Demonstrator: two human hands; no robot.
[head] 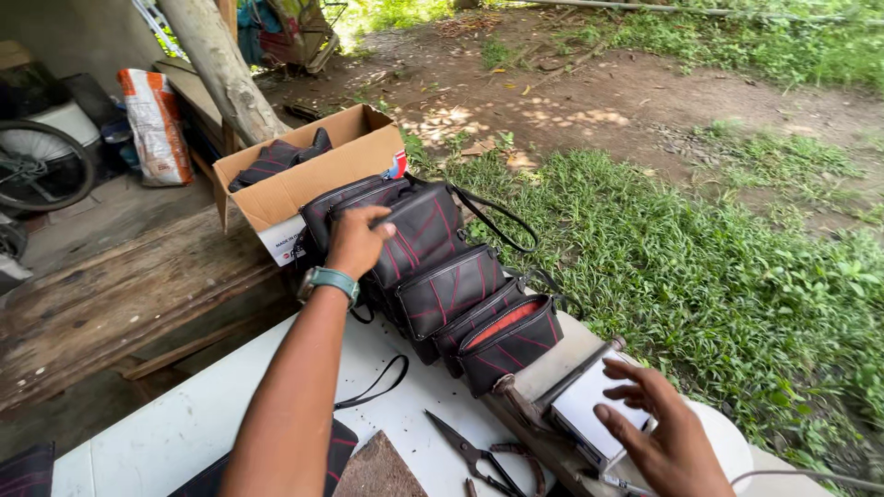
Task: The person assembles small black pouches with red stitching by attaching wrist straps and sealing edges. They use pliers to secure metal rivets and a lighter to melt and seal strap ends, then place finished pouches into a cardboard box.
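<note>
My left hand (357, 241) rested on top of a black bag with red stitching (419, 230), far in a row of such bags leaning along the white table (184, 419); its grip lay loose over the bag, not clenched. My right hand (658, 433) spread open-fingered on a pale flat block (589, 405). My palms were hidden. The cardboard box (318, 175) behind held more dark bags.

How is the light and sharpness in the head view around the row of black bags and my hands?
Head view: the row of black bags and left hand sit in even shade, sharp, with soft sheen on the leather; the right hand is slightly soft at the fingertips; sunlit dirt beyond is blown out; the frame edges bow from wide-angle distortion.
</note>
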